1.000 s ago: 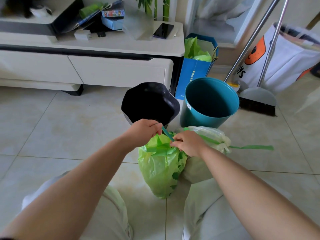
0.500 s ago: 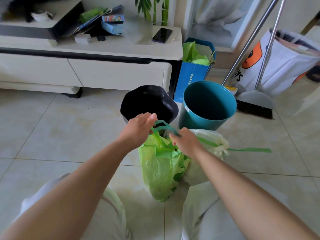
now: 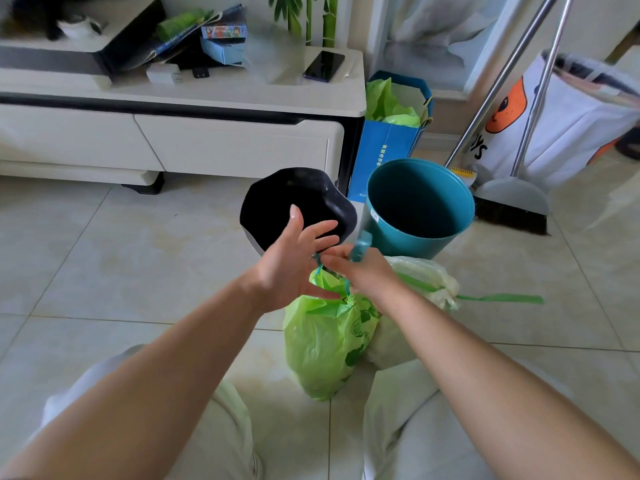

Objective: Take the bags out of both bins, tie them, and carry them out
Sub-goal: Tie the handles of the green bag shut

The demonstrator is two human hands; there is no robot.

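A green rubbish bag stands on the floor tiles between my knees, its neck gathered by a teal drawstring. My right hand pinches the drawstring above the neck. My left hand is beside it with fingers spread, fingertips at the string. A pale whitish bag sits just right of the green one, its green drawstring trailing on the floor. Behind them are a black bin and a teal bin, both without bags.
A white low cabinet with a phone and clutter on top runs along the back. A blue paper bag with green bags stands by it. A broom and dustpan lean at the right, in front of a white printed bag.
My left hand has opened from a closed grip on the drawstring and lifted, fingers spreading. My right hand has drawn the string upward above the green bag's neck.
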